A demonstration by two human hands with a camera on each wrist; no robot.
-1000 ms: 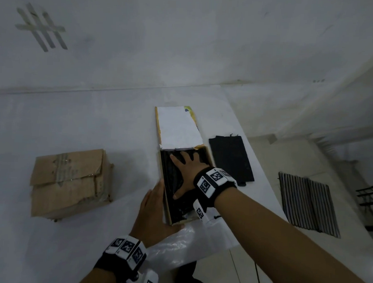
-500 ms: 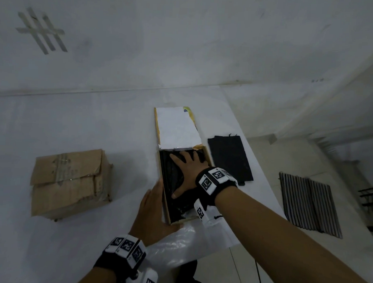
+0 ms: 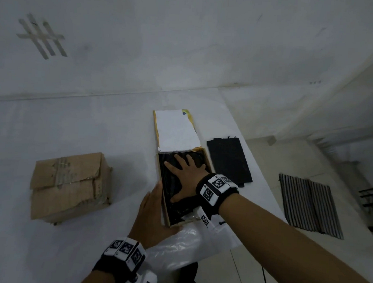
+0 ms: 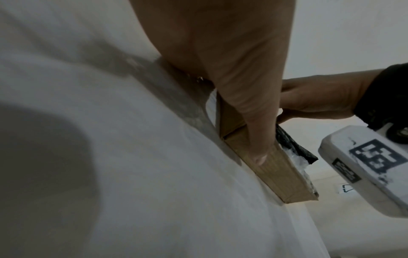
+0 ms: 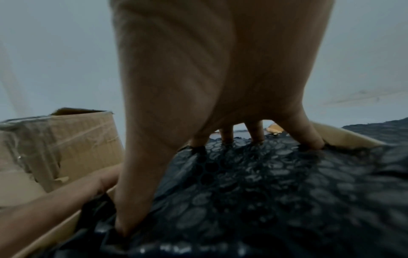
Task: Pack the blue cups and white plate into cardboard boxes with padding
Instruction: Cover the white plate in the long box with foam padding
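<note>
Step in hand: padding the flat cardboard box (image 3: 184,189). The right hand (image 3: 185,179) lies flat on the black bubble wrap (image 5: 253,183) inside the box, fingers straight and spread, fingertips pushed into the sheet.
Left hand: the left hand (image 3: 151,212) braces the outside of the box's left wall, fingers straight along the cardboard; in the left wrist view one fingertip presses the near wall. It grips nothing.
Box lid: the white-lined lid (image 3: 177,130) lies folded back on the far side of the box.
Task items: no blue cup or white plate shows in any view. The plate is probably under the bubble wrap in the box, but the sheet hides whatever lies below it.
Other items: a second piece of black padding (image 3: 228,161) lies just right of the box; a taped, closed brown carton (image 3: 69,185) stands well to the left of the box; clear plastic film (image 3: 183,246) lies at the box's near end.
Next move: judged from the layout, lift the right hand out, keep the left hand bracing the wall, then fold the lid toward the near end without dragging the wrap out of place.
Change from earlier frame: none of note; both hands hold the same posts on the box as half a second ago, and the camera has shifted only slightly.
</note>
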